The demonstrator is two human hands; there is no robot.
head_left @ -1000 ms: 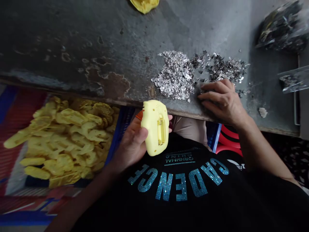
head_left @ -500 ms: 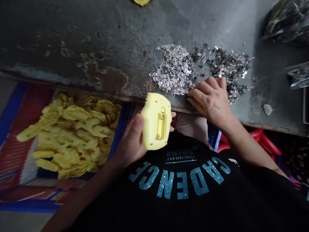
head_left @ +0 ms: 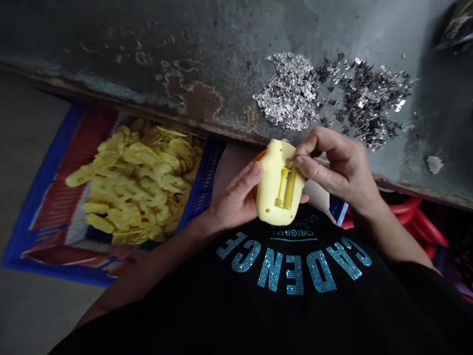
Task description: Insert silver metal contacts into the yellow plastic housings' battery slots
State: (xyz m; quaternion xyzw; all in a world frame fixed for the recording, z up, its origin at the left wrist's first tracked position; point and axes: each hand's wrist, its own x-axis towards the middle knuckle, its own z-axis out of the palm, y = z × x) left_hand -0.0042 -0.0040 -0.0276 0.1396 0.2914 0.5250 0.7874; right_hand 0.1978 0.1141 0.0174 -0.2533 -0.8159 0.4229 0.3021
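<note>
My left hand [head_left: 240, 197] is closed around a pale yellow plastic housing [head_left: 271, 197], its battery compartment turned up toward me. Metal contacts show at both ends of that compartment. My right hand [head_left: 340, 165] pinches a small metal contact piece [head_left: 292, 160], mostly covered by the fingertips, at the compartment's upper end. On the table's near side lies a pile of small silvery metal pieces [head_left: 290, 93], with a second, darker pile [head_left: 377, 101] to its right. A bit of orange shows behind the housing by my left fingers.
A blue crate [head_left: 48, 187] heaped with yellow plastic parts [head_left: 144, 172] stands at lower left, below the edge of the worn metal table [head_left: 121, 29]. A plastic bag [head_left: 458, 27] sits at the far right. A whitish lump [head_left: 434, 164] lies near the table edge, above red objects [head_left: 410, 212].
My right hand has left the metal piles and come to the housing's compartment, its fingers now in a pinch. My left hand keeps its hold on the housing. The view has shifted.
</note>
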